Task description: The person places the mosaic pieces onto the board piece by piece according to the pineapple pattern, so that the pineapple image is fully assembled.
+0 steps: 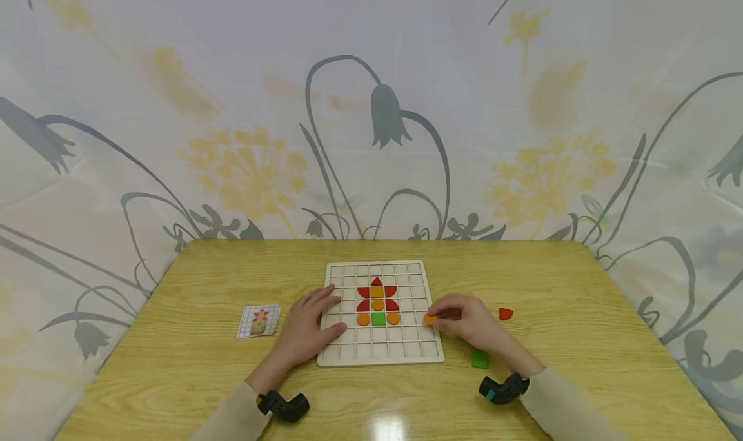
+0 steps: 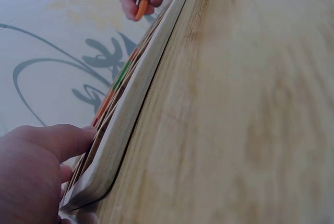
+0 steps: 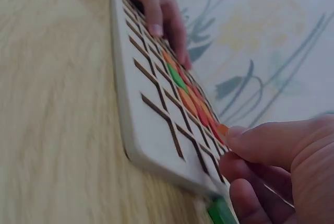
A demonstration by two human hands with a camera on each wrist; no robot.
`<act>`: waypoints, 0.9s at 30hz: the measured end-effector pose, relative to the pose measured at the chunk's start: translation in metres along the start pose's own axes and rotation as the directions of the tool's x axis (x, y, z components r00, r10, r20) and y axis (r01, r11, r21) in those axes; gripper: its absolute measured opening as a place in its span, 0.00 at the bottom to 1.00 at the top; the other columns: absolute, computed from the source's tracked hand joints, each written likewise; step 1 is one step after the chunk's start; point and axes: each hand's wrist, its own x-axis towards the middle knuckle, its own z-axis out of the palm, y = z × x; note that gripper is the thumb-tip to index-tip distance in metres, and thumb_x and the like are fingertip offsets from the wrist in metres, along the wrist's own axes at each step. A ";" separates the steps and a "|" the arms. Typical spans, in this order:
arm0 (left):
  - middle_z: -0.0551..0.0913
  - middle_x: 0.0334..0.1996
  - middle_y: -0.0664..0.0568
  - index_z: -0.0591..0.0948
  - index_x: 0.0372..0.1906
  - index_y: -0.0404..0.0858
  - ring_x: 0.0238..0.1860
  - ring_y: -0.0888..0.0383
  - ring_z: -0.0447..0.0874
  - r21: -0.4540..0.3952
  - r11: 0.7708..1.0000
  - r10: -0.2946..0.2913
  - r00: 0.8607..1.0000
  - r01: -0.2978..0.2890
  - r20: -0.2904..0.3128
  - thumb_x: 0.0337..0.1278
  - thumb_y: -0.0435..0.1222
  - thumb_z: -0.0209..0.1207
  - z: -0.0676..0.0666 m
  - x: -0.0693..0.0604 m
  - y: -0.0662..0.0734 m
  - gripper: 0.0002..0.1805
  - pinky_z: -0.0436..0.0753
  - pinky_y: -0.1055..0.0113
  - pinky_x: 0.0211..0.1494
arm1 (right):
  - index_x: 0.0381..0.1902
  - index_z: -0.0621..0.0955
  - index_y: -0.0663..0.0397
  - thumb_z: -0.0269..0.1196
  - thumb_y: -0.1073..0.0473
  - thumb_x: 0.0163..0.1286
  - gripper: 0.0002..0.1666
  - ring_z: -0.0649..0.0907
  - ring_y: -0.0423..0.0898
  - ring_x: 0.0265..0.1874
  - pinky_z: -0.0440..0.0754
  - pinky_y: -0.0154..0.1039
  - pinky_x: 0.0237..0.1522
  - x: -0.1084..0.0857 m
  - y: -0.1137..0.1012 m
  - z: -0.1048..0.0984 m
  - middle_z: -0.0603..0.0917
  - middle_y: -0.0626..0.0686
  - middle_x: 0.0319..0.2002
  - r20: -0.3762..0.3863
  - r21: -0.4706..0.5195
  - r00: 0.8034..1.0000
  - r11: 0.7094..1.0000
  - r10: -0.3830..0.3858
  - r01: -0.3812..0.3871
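A white gridded board (image 1: 354,351) lies on the table. On it, red triangle (image 1: 376,282) and red rounded pieces sit with an orange square (image 1: 377,292), orange discs and a green square (image 1: 378,319). My left hand (image 1: 306,325) rests on the board's left side, fingers spread and thumb over the edge. My right hand (image 1: 471,320) pinches an orange disc (image 1: 429,319) between thumb and fingertips at the board's right edge. In the left wrist view the held disc (image 2: 140,10) is tilted on edge.
A small pattern card (image 1: 258,321) lies left of the left hand. To the right of the board are a red rounded piece (image 1: 505,313) and a green square piece (image 1: 479,360), the latter beneath the right wrist. A patterned curtain (image 1: 371,189) hangs behind the wooden table (image 1: 197,370).
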 end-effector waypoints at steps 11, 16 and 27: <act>0.68 0.72 0.50 0.79 0.63 0.41 0.72 0.44 0.61 0.005 1.000 0.016 1.000 -0.016 -0.018 0.57 0.50 0.65 0.001 0.001 -0.001 0.30 0.59 0.40 0.71 | 0.38 0.88 0.49 0.71 0.62 0.63 0.05 0.80 0.39 0.34 0.80 0.33 0.34 0.021 -0.017 0.050 0.86 0.47 0.42 0.039 -0.113 0.987 0.981 -0.153 0.157; 0.68 0.72 0.51 0.79 0.64 0.42 0.73 0.44 0.61 0.009 1.000 0.011 1.000 -0.011 -0.014 0.58 0.51 0.65 0.002 0.000 -0.001 0.31 0.59 0.41 0.71 | 0.35 0.89 0.49 0.72 0.63 0.62 0.05 0.80 0.37 0.34 0.79 0.32 0.32 0.026 -0.023 0.066 0.85 0.44 0.40 0.029 -0.193 0.978 0.959 -0.207 0.208; 0.67 0.73 0.52 0.79 0.65 0.42 0.73 0.45 0.60 0.012 1.000 0.000 1.000 0.000 -0.002 0.57 0.51 0.65 0.001 0.000 -0.001 0.31 0.58 0.41 0.72 | 0.35 0.90 0.47 0.71 0.61 0.64 0.02 0.81 0.38 0.38 0.81 0.34 0.37 0.028 -0.031 0.078 0.83 0.41 0.39 0.030 -0.278 0.995 0.955 -0.097 0.102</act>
